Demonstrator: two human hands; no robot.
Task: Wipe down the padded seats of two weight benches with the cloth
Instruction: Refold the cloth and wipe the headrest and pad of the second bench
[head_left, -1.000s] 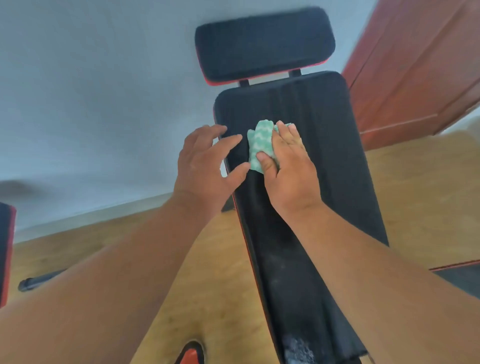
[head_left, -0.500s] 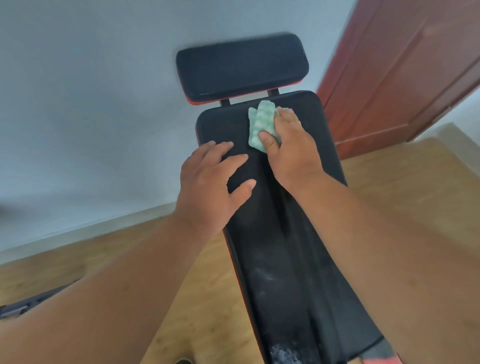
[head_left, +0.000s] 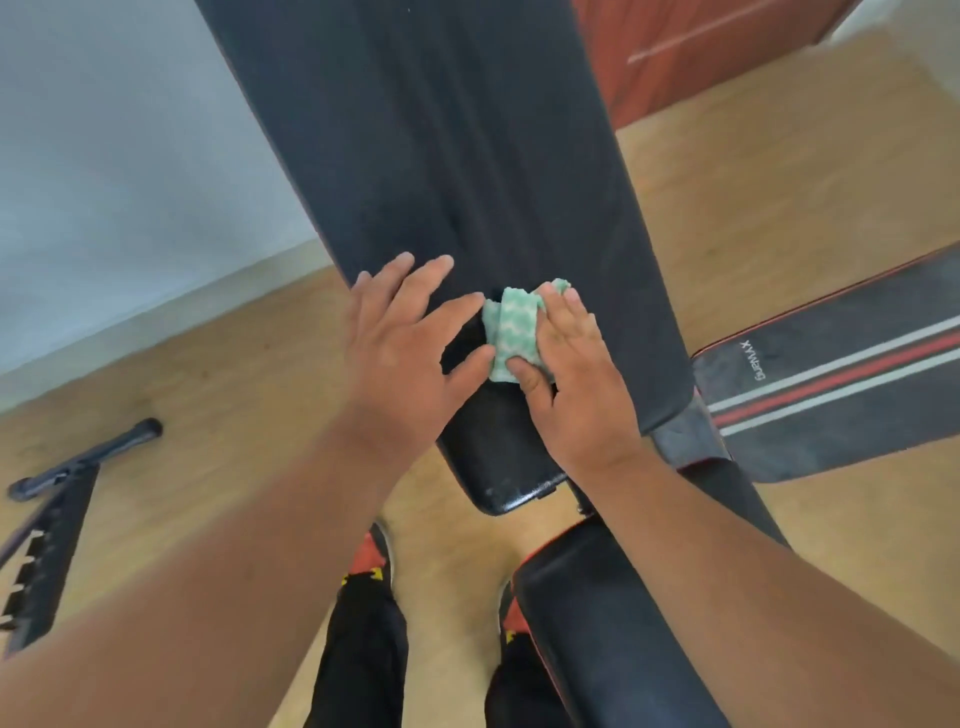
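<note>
Currently, stage: wiping in progress on one bench; judged well short of finished.
Frame part on floor (head_left: 57, 499): dark metal, far left, untouched; whether it belongs to a bench cannot be told.
Left hand (head_left: 405, 353): fingers spread and straight, flat on the pad, holding nothing; thumb tip just beside the cloth.
Long black pad (head_left: 467, 156): runs up out of view; dusty marks show near its lower end, so this stretch seems still to need passes.
Cloth (head_left: 511, 332): green-and-white, folded, lying on the lower part of the long black pad.
Right hand (head_left: 576, 374): presses the cloth down, thumb hooked round its near edge.
Striped pad (head_left: 831, 384): far right, apart from both hands; possibly the second bench, apparently not yet wiped.
</note>
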